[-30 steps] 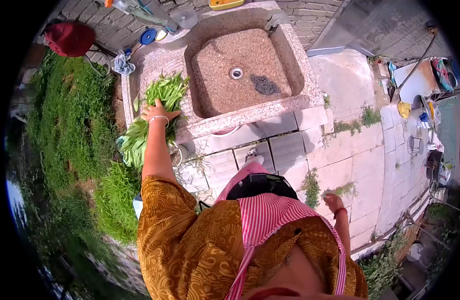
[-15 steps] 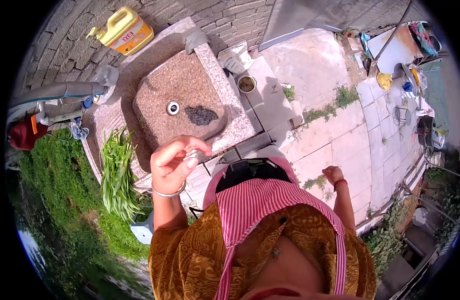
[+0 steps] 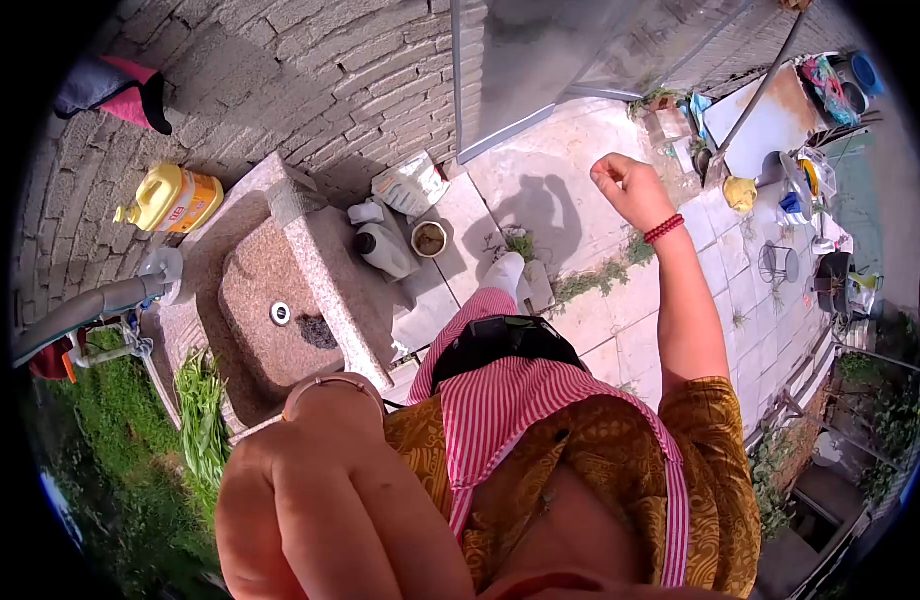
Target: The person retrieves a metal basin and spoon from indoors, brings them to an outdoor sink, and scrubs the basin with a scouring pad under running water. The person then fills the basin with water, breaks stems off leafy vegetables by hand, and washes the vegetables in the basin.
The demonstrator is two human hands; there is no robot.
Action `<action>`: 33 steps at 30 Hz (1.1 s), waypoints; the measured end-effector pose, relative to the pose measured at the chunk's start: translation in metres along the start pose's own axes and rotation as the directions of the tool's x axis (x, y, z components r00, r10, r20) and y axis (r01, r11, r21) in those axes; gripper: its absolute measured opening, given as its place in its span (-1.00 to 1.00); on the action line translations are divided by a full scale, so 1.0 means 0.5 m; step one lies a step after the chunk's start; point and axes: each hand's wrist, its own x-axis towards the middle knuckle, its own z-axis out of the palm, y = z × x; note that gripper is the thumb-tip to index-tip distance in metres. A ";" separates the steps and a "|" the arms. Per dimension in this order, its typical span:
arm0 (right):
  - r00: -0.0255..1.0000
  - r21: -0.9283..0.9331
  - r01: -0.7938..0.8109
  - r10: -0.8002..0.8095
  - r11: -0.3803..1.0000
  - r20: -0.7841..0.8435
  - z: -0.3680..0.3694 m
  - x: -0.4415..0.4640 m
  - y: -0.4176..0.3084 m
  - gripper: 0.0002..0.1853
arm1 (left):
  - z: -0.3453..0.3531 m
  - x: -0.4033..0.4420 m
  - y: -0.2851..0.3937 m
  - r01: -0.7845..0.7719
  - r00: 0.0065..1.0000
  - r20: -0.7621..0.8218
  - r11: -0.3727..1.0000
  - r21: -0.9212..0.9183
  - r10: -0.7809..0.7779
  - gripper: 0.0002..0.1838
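My left hand looms large at the lower left, close to the camera, with a bangle at the wrist. Its fingers run down out of the frame, so their tips and anything in them are hidden. My right hand is raised over the paved ground at the right, a red beaded bracelet on its wrist. Its fingers are curled towards the thumb, and nothing shows in them. A speckled stone sink stands beyond my left hand. Long green leafy stalks lie on its left edge.
A yellow jug stands by the brick wall. Inside the sink are a drain and a dark patch. Beside it stand a white bottle, a round container and a white bag. A grey pipe is at the left.
My left hand has come up from beside the sink's edge towards the camera. My right hand has risen forward. The view has shifted, and one foot now shows ahead.
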 end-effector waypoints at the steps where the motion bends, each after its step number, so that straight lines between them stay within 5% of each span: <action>1: 1.000 0.033 -0.010 0.010 0.999 0.001 -0.023 0.022 0.023 -0.85 | -0.033 0.035 -0.001 -0.022 0.999 0.045 1.000 -0.020 0.023 -0.67; 3: 1.000 0.078 -0.003 0.003 0.997 -0.005 -0.078 0.085 0.103 -0.85 | -0.111 0.115 0.012 -0.074 0.985 0.156 0.996 -0.044 0.080 -0.68; 9: 0.977 0.211 -0.181 0.201 0.961 -0.076 -0.232 0.208 0.231 -0.83 | -0.268 0.296 0.043 -0.097 0.991 0.102 0.994 0.043 0.092 -0.65; 11: 0.973 0.408 -0.100 0.175 0.908 -0.150 -0.255 0.272 0.233 -0.86 | -0.335 0.334 0.043 -0.201 0.978 0.060 0.979 0.039 0.198 -0.82; 14: 0.942 0.445 0.074 0.085 0.892 -0.326 -0.308 0.418 0.233 -0.84 | -0.506 0.454 0.065 -0.227 0.960 0.207 0.957 0.183 0.188 -0.81; 17: 0.875 0.365 0.244 -0.042 0.898 -0.482 -0.385 0.608 0.257 -0.85 | -0.755 0.565 0.028 -0.092 0.993 0.115 0.638 0.764 0.006 -0.79; 19: 0.836 0.189 0.357 -0.223 0.915 -0.502 -0.453 0.743 0.286 -0.87 | -0.968 0.635 0.004 0.268 0.961 -0.209 0.445 0.854 -0.179 -0.80; 20: 0.820 0.123 0.404 -0.300 0.906 -0.487 -0.483 0.814 0.305 -0.87 | -1.077 0.652 -0.016 0.361 0.929 -0.344 0.521 0.773 -0.133 -0.83; 21: 0.861 0.146 0.401 -0.317 0.904 -0.397 -0.506 0.878 0.319 -0.87 | -1.150 0.677 0.004 0.470 0.883 -0.443 0.297 0.831 -0.158 -0.81; 23: 0.946 0.323 0.323 -0.295 0.889 -0.134 -0.563 0.995 0.321 -0.87 | -1.245 0.714 0.045 0.430 0.901 -0.433 0.105 0.897 0.012 -0.77; 24: 0.907 0.244 0.421 -0.408 0.873 -0.107 -0.573 1.062 0.334 -0.85 | -1.275 0.717 0.072 0.476 0.854 -0.496 0.150 0.867 0.154 -0.77; 25: 0.937 0.301 0.346 -0.343 0.889 -0.065 -0.590 1.116 0.323 -0.81 | -1.301 0.718 0.111 0.520 0.779 -0.558 0.201 0.830 0.286 -0.76; 27: 0.873 0.051 0.468 -0.453 0.882 -0.182 -0.600 1.262 0.381 -0.75 | -1.361 0.701 0.199 0.553 0.602 -0.578 0.236 0.799 0.551 -0.77; 33: 0.966 0.474 0.228 -0.138 0.850 -0.218 -0.678 1.564 0.517 -0.86 | -1.407 0.652 0.387 0.736 0.344 -0.113 -0.193 0.649 0.932 -0.76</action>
